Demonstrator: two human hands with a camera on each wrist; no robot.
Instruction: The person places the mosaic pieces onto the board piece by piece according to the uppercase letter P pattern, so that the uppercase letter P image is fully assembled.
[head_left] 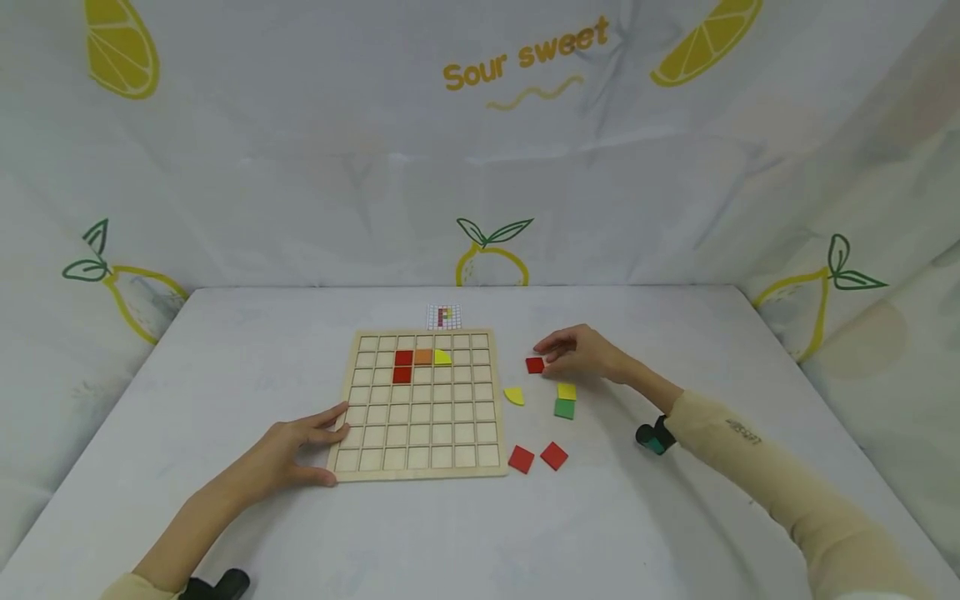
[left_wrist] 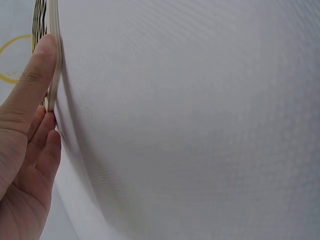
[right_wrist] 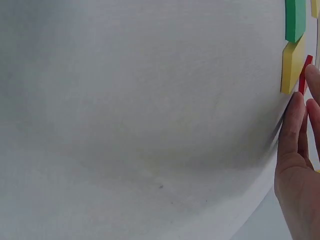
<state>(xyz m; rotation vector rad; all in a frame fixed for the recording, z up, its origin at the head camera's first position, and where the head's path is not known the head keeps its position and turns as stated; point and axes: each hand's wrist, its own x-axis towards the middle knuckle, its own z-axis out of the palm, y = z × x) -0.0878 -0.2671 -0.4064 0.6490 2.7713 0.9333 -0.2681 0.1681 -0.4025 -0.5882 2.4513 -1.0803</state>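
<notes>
A wooden grid board [head_left: 410,477] lies on the table with two red square tiles [head_left: 402,367], an orange square tile [head_left: 423,357] and a yellow quarter-round tile [head_left: 442,357] in its cells. The left hand [head_left: 296,450] rests against the board's left edge, thumb at the near corner and fingers further up. Right of the board, the right hand [head_left: 581,353] is at a loose red tile [head_left: 535,365], with thumb and fingertips spread around it. In the right wrist view, fingertips come close to this red tile [right_wrist: 305,70]; whether they press it is unclear.
A small pattern card [head_left: 444,317] lies beyond the board. Loose on the right are a yellow quarter-round tile [head_left: 513,396], a yellow square tile [head_left: 566,391], a green square tile [head_left: 565,408] and two red square tiles [head_left: 521,459]. A printed cloth [head_left: 360,208] hangs behind the table.
</notes>
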